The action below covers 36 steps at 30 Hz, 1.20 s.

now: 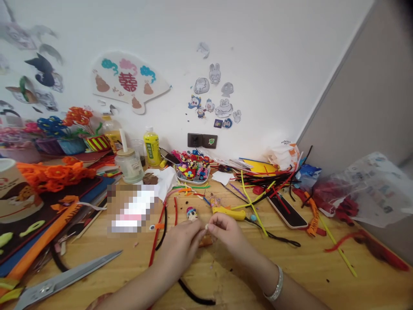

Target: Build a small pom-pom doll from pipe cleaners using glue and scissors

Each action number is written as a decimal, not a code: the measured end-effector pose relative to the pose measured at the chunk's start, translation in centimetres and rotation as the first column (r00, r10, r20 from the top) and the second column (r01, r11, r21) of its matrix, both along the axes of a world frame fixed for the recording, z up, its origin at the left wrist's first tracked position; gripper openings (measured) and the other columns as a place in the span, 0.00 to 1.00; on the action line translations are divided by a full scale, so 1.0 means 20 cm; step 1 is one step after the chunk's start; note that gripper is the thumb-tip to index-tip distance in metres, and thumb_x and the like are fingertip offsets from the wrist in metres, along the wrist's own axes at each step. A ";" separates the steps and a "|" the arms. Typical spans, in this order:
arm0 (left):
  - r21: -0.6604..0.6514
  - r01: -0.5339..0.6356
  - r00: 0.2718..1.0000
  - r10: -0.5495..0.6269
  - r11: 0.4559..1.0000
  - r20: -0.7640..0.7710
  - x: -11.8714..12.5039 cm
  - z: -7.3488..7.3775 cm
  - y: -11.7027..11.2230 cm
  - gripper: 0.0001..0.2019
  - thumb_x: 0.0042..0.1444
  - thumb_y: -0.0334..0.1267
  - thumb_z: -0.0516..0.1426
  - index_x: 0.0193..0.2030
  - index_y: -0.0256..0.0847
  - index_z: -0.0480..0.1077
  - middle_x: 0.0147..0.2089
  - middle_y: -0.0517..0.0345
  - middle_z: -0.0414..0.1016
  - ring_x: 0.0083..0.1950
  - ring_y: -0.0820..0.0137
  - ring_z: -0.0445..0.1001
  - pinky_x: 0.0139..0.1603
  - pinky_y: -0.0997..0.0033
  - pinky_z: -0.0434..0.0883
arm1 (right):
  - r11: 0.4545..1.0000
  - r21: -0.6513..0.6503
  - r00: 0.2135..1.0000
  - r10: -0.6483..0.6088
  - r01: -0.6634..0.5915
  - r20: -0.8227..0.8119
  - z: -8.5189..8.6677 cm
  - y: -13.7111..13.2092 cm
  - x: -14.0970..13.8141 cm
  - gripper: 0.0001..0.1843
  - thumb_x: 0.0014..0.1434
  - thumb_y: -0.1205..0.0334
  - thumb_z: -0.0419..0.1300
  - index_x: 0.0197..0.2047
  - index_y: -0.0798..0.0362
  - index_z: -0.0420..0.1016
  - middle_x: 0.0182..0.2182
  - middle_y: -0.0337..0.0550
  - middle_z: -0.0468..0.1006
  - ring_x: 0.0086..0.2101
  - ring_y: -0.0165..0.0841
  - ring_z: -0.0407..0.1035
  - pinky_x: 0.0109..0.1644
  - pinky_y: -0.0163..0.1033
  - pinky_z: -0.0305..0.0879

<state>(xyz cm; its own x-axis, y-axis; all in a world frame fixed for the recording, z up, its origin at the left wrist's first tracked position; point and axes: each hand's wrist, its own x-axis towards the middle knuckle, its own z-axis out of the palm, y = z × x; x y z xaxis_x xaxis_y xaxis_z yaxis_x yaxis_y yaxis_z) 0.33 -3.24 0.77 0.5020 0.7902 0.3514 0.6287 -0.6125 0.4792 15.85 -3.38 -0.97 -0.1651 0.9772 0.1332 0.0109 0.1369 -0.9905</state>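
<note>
My left hand (181, 242) and my right hand (226, 231) meet over the wooden table (290, 267), fingertips pinched together on a tiny pale piece (206, 227) that I cannot make out clearly. A brownish bit (205, 242) lies under the hands. Just beyond them stands a small colourful figurine (192, 213). A yellow-handled tool (227, 211) lies right behind my right hand. My right wrist wears a silver bracelet (276, 286).
Pipe cleaners in many colours (258, 189) sprawl at the back right beside a phone (287, 213). Scissors (61, 280) lie front left, a black pipe cleaner (193, 295) near my forearms. Also present: a tray of figurines (192, 170), a jar (129, 165), a yellow bottle (152, 147), orange flowers (54, 174) and a plastic bag (364, 189).
</note>
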 end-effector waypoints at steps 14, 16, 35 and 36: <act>-0.393 0.104 0.898 0.084 0.913 0.431 0.02 -0.03 0.05 0.13 0.55 0.44 0.51 0.28 0.38 0.69 0.25 0.61 0.69 0.28 0.71 0.67 0.30 0.74 0.65 | 0.982 0.183 0.988 -0.079 0.054 0.132 0.00 -0.02 -0.01 0.05 0.55 0.62 0.54 0.33 0.54 0.67 0.28 0.37 0.68 0.29 0.29 0.63 0.33 0.34 0.60; -0.474 0.103 0.841 0.177 0.875 0.511 0.02 -0.03 0.07 0.14 0.53 0.46 0.53 0.27 0.37 0.68 0.20 0.65 0.64 0.21 0.75 0.63 0.23 0.76 0.62 | 0.969 0.230 0.970 -0.141 0.094 0.200 -0.01 -0.02 -0.01 0.04 0.55 0.66 0.53 0.36 0.53 0.67 0.30 0.39 0.69 0.30 0.30 0.63 0.34 0.35 0.61; -0.695 0.325 0.440 0.548 0.641 0.711 -0.01 -0.04 0.13 0.13 0.42 0.41 0.63 0.32 0.34 0.69 0.23 0.63 0.70 0.21 0.81 0.61 0.22 0.81 0.59 | 0.726 0.029 0.291 0.238 -0.687 0.927 0.06 -0.15 0.04 0.08 0.48 0.56 0.62 0.32 0.49 0.73 0.21 0.29 0.73 0.21 0.24 0.63 0.22 0.29 0.48; -0.699 0.330 0.445 0.548 0.635 0.708 -0.01 -0.05 0.13 0.14 0.43 0.42 0.63 0.33 0.34 0.69 0.24 0.62 0.70 0.21 0.81 0.61 0.22 0.81 0.59 | 0.754 0.049 0.272 0.175 -0.655 0.946 0.06 -0.15 0.04 0.05 0.50 0.59 0.61 0.31 0.50 0.73 0.22 0.31 0.75 0.22 0.25 0.64 0.23 0.30 0.48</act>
